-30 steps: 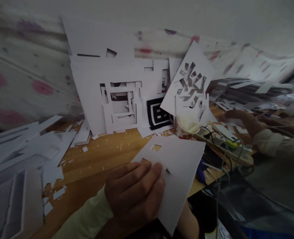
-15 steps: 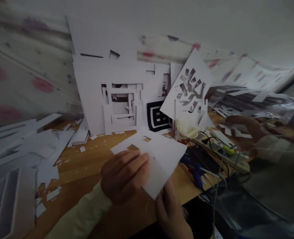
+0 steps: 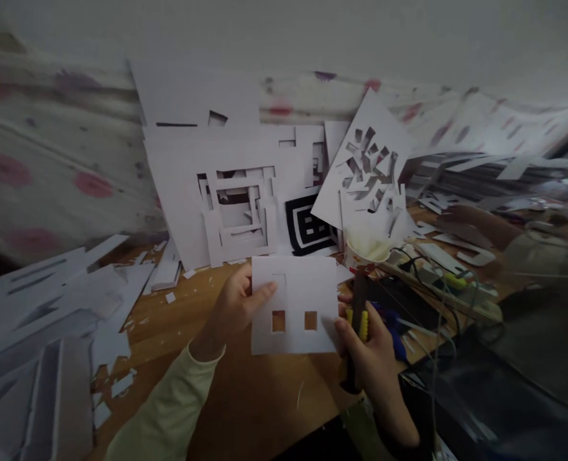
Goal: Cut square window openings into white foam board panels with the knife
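A square white foam board (image 3: 296, 298) is held up over the table, with two small square holes cut low in it and a faint cut outline at its upper left. My left hand (image 3: 235, 307) pinches its left edge, thumb across the front. On the other side, my right hand (image 3: 373, 349) grips a yellow-and-black utility knife (image 3: 357, 320), upright, close against the board's right edge. Whether the right fingers also pinch the board is partly hidden.
Cut white boards (image 3: 178, 192) lean at the back beside a black lattice piece (image 3: 310, 224). A paper cup (image 3: 367, 250), cables and a blue glue gun (image 3: 394, 330) lie right. Board scraps (image 3: 29, 307) cover the left. Another person's hand (image 3: 476, 224) reaches in at far right.
The board has turned from a slanted, tilted pose to squarely facing me. My right hand has risen from below it to its right edge, and the utility knife now shows there.
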The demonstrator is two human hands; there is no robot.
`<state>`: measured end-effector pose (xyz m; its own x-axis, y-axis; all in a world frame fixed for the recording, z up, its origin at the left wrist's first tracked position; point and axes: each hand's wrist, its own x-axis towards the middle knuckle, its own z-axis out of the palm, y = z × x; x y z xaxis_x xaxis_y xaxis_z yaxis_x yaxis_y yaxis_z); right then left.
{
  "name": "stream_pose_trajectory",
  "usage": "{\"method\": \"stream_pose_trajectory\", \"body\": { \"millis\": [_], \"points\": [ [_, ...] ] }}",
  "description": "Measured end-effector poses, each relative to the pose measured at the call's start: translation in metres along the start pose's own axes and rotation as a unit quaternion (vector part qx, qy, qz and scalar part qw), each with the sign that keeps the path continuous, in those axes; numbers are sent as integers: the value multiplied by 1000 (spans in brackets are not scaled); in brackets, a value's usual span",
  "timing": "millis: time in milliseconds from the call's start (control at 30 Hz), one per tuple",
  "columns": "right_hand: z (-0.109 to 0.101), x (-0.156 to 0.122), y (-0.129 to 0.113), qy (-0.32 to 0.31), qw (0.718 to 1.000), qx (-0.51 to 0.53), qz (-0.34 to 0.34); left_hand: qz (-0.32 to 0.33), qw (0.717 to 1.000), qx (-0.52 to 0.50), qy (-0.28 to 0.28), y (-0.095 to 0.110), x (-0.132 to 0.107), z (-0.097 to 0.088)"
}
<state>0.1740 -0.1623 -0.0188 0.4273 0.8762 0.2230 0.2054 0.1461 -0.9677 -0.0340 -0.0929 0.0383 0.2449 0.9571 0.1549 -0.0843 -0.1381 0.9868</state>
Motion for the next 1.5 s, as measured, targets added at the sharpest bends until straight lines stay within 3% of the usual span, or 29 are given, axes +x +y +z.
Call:
{"method": "stream_pose_trajectory", "body": {
  "millis": [133,333,767,1000,1200,1500],
  "points": [
    [6,-10,-6,-13,994,65,91,-49,997,-42,-52,-15,0,11],
    [8,-18,-1,12,985,104,138,-73,996,-23,-51,-30,6,16],
    [9,-16,9,17,984,112,140,-97,995,2,-9,-40,11,19],
    [7,-16,8,6,982,113,149,-131,980,-142,-55,-35,10,17],
    [5,-15,8,-2,985,107,133,-107,988,-100,-43,-35,10,15],
    [4,-18,1,9,986,109,126,-129,984,-115,-53,-40,11,18]
  ]
}}
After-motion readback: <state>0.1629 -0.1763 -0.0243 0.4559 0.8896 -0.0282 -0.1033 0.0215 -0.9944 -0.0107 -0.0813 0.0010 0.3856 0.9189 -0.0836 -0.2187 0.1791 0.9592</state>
